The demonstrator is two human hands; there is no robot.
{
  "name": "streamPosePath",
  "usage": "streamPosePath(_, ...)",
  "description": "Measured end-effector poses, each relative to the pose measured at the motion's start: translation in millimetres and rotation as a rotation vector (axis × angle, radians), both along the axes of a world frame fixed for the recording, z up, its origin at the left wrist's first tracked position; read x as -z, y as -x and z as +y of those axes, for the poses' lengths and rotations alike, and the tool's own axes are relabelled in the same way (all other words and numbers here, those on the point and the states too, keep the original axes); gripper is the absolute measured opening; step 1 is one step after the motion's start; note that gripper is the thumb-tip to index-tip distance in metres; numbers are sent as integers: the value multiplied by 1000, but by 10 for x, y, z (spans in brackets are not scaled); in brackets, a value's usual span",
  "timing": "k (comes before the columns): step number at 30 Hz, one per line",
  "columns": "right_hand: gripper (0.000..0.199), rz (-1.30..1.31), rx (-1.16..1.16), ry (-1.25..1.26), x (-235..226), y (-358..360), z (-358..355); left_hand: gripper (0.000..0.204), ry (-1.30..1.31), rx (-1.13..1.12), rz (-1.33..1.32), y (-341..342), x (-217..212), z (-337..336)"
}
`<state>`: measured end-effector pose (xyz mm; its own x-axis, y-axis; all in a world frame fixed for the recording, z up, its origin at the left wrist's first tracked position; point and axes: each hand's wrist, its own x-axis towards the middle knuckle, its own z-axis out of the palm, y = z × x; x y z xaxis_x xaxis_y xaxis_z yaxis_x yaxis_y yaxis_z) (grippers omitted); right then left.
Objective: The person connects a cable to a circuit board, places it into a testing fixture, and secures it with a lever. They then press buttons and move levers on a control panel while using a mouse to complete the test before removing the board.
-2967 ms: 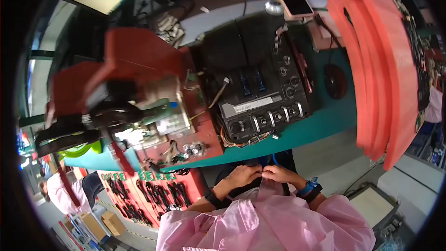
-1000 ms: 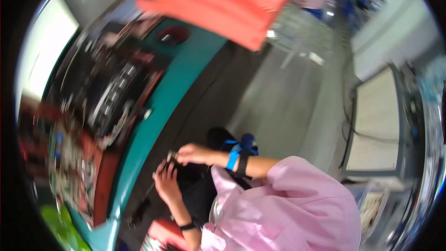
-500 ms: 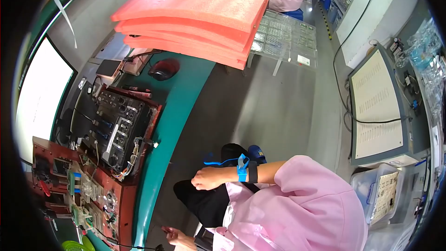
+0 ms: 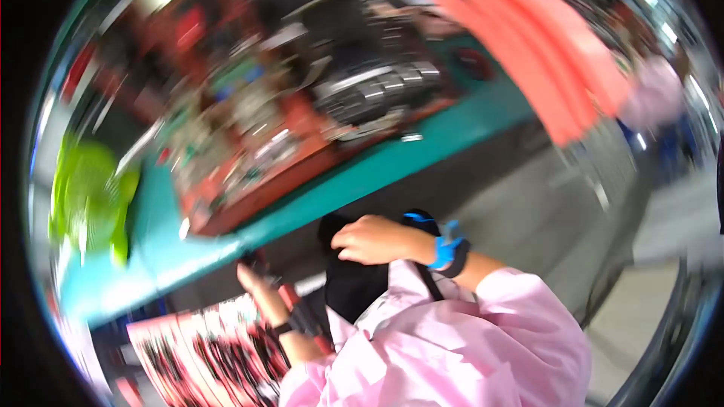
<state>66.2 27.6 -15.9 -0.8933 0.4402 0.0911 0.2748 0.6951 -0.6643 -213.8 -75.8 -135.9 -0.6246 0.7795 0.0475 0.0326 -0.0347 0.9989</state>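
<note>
My right hand (image 4: 371,240) hangs over my black-clad lap, its fingers curled closed with nothing visible in them. A blue wrist strap (image 4: 448,248) circles that wrist beside a dark band. My left hand (image 4: 258,284) is at the front edge of the green-topped bench (image 4: 317,201), lower left of the right hand. Its fingers are smeared by motion, and a dark patch beside them is too blurred to name. Closest on the bench is a red-brown test fixture (image 4: 249,194) with small boards and parts on it. Neither hand visibly touches it.
A black device with a row of light switches or connectors (image 4: 381,94) sits behind the fixture. A lime-green fan-like object (image 4: 92,192) stands at left. Stacked pink foam sheets (image 4: 520,45) are at upper right. Below left, dark cables lie on a pink surface (image 4: 170,347). Another person (image 4: 654,94) sits far right.
The view has swung left toward the bench, so the fixture and pink surface with cables come into fuller view. My left hand has risen to the bench edge; the right stays curled over my lap.
</note>
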Motion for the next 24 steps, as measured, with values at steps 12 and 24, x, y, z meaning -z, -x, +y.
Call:
streamPosePath(12,10,406,-81,-21,-411,442,174,19,42,-286,626,-547,-1507,-407)
streamPosePath(24,14,501,18,733,-210,471,552,24,189,47,123,-55,-1886,-83)
